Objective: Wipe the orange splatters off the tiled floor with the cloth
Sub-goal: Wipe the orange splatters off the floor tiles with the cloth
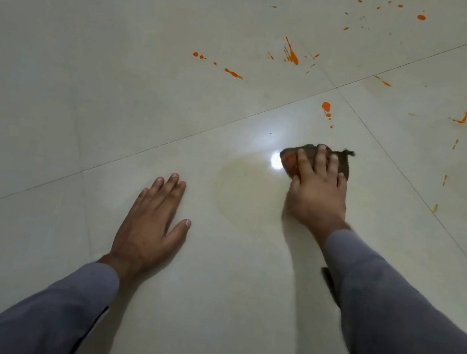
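On the glossy cream tiled floor (120, 77), the right hand (319, 189) presses a crumpled brownish cloth (344, 168) (orange-stained at its left edge) flat under straight fingers, its grip spread, not pinching. The left hand (150, 225) rests palm-down at 8 o'clock from it, fingers straight. Thin, streaky orange splatters (291, 54) scatter from 11 to 2 o'clock beyond the cloth, well apart; a faint smeared ring lies just beside it.

Both hands bare; left sleeve (63, 312), right sleeve (403, 326) long, grey-blue, reaching wrists.
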